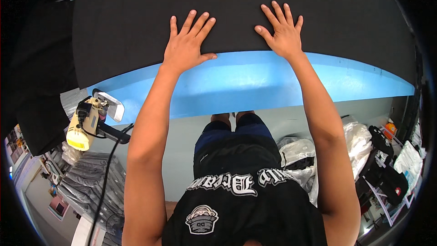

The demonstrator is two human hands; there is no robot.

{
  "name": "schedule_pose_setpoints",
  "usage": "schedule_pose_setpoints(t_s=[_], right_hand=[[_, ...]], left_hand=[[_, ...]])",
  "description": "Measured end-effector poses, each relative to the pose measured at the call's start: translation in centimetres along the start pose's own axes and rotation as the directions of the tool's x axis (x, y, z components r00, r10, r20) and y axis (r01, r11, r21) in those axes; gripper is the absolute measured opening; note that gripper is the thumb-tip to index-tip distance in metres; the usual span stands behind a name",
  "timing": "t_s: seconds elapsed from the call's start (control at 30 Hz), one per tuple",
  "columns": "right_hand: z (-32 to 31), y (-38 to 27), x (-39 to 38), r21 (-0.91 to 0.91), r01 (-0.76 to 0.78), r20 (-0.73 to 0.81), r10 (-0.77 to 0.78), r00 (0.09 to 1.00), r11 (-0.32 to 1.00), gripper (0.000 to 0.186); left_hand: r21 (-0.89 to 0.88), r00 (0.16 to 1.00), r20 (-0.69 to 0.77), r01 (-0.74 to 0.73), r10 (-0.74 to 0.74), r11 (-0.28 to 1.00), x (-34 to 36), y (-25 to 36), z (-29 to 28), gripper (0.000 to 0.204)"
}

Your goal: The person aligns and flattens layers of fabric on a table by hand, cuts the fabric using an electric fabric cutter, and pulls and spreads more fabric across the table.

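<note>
A wide sheet of black fabric [236,0] lies flat over a table with a light blue edge [236,79]. My left hand [187,43] presses flat on the fabric, fingers spread, its thumb by the cloth's near border where the blue begins. To the right, my right hand [284,32] also rests palm down on the fabric with fingers apart. Neither hand grips anything. At the table's left end stands a cream-coloured power tool [86,125] with a metal plate and a dark handle; it looks like an electric cloth cutter.
A black cable [105,187] hangs from the tool past my left arm. Grey plastic-wrapped bundles [93,187] are stacked at lower left. Clear plastic bags [298,152] and black bags [389,180] lie below the table on the right. More dark cloth [41,86] drapes at far left.
</note>
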State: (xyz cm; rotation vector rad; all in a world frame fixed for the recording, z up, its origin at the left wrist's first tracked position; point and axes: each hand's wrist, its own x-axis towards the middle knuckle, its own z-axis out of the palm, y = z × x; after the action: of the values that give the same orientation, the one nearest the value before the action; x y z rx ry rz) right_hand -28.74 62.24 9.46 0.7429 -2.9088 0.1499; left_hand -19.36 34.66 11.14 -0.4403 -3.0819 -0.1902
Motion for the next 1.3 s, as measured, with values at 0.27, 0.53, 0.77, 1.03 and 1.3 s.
schedule_pose_setpoints(t_s=[0.27,0.53,0.77,1.03,1.3], right_hand=[[0.0,-1.7,1.2,-0.034,-0.001,-0.027,0.000,1.000,0.999,0.066],[-0.4,-4.0,-6.1,0.178,0.055,-0.219,-0.014,0.976,0.982,0.064],[-2.1,-7.6,-9.8,0.268,0.090,-0.053,-0.079,0.995,0.959,0.061],[-4.3,-18.9,0.6,0.261,0.127,0.030,-0.140,0.990,0.957,0.060],[-1.6,-21.3,6.5,0.255,-0.072,0.035,0.065,0.997,0.964,0.065]], left_hand=[[-0.018,0.991,-0.134,0.018,-0.020,1.000,-5.0,5.3,-2.2,0.083],[-0.670,0.876,0.382,0.481,-0.293,0.565,-32.3,16.0,-1.5,0.045],[-0.808,0.270,0.270,0.585,-0.924,-0.066,-48.8,2.7,0.4,0.032],[-0.968,0.041,0.197,0.166,-0.979,-0.188,-44.0,-19.6,-5.1,0.047],[-0.817,0.202,0.509,0.421,-0.837,-0.395,-34.1,-31.0,0.7,0.082]])
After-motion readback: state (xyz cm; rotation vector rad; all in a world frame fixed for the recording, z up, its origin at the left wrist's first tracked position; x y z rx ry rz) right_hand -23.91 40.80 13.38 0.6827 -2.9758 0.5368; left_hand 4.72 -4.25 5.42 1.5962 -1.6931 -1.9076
